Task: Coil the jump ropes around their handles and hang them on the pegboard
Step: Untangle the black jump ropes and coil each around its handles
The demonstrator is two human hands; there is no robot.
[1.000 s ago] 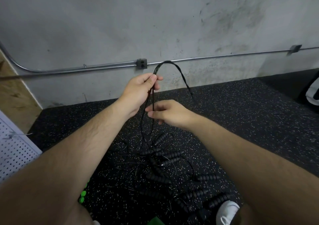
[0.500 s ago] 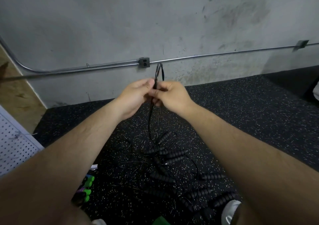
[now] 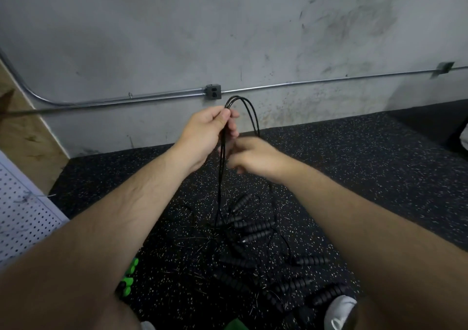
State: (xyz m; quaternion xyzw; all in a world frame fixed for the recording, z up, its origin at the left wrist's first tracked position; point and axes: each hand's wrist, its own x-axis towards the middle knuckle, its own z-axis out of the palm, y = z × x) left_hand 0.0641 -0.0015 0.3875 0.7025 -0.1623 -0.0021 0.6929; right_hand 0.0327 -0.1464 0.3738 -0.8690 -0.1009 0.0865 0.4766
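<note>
Rope loops [image 3: 249, 109] pinched in the left hand [image 3: 205, 137].
Right hand [image 3: 255, 159] blurred, grip unclear; black handles [image 3: 253, 226] on the floor [image 3: 354, 165].

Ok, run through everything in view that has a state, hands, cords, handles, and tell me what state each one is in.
Left hand: raised, pinching the looped cord.
Right hand: blurred just below; grip unclear.
Thin black jump rope cord: gathered into several loops, strands hanging to the floor.
Black ribbed foam handles: loose, scattered, tangled in cords.
Green handles: lying on the floor, partly hidden.
White perforated pegboard: nothing visibly hung.
</note>
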